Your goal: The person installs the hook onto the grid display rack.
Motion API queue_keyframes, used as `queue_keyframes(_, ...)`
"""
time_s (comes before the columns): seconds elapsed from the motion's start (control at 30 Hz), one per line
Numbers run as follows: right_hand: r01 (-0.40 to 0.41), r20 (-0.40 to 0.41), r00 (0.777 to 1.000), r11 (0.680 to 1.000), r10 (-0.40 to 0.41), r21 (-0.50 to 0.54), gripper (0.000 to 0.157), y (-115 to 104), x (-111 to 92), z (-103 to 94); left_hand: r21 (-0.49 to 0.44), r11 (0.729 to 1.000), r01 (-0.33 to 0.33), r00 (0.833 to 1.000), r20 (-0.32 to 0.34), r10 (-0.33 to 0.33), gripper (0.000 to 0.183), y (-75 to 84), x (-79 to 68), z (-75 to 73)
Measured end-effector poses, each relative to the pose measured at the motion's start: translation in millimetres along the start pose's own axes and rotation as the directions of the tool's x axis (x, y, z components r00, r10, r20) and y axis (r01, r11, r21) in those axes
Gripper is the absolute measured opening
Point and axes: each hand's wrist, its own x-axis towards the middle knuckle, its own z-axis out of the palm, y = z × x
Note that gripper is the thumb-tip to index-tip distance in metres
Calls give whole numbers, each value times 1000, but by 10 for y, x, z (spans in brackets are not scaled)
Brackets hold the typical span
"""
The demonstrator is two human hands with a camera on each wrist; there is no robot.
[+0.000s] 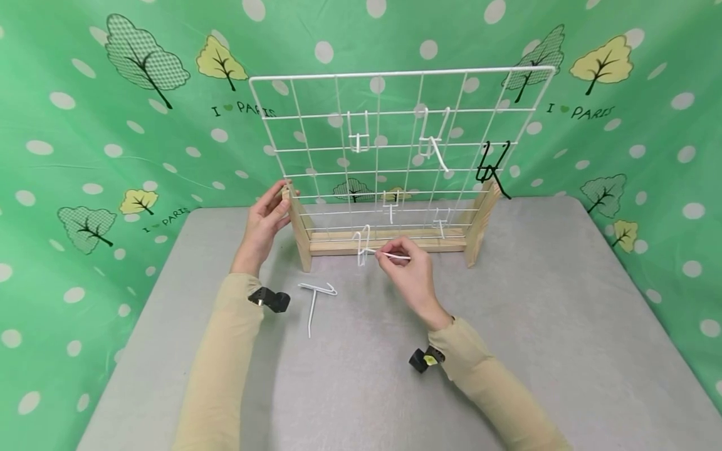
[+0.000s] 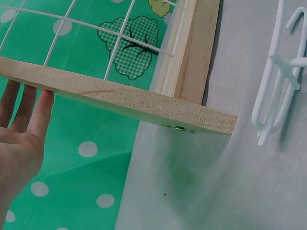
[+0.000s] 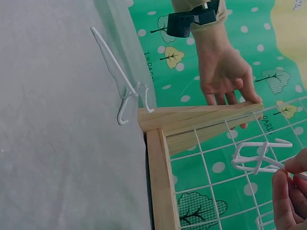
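My left hand (image 1: pixel 261 227) holds the upper end of the left wooden side piece (image 1: pixel 299 233) of a stand, thumb and fingers on either side of it. The stand carries a white wire grid panel (image 1: pixel 395 74), which leans back. In front of the grid's lower part, my right hand (image 1: pixel 413 270) pinches a white wire display hook (image 3: pixel 259 157) by its straight prong. The hook's bent ends point up and appear apart from the grid. Another white hook (image 1: pixel 312 313) lies loose on the table between my arms. The left wrist view shows the side board (image 2: pixel 120 99) closely.
White hooks hang on the grid at upper left (image 1: pixel 358 141) and upper right (image 1: pixel 433 145). A black hook (image 1: pixel 492 173) hangs at its right edge. Lower down are two smaller-looking white hooks (image 1: pixel 390 210). The grey table (image 1: pixel 350 388) meets a green patterned cloth (image 1: pixel 113 169).
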Motion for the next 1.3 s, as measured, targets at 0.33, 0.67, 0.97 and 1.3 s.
queue_keyframes(0.33, 40, -3, 999, 999, -40, -21, 7, -72, 61, -6, 8, 1000, -6, 1000, -9, 6, 43, 3, -13, 14)
queue_keyframes(0.67, 48, 21, 999, 998, -47, -29, 5, -131, 106, -3, 21, 1000, -9, 1000, -9, 9, 44, -4, -12, 10)
queue_keyframes(0.97, 60, 43, 997, 998, -59, -22, 5, -149, 166, 36, 16, 1000, -9, 1000, -7, 9, 44, 1, -13, 16)
queue_keyframes(1.3, 63, 52, 997, 998, -62, -15, 6, -167, 228, 98, 2, 1000, -3, 1000, -8, 3, 44, 2, -18, 23)
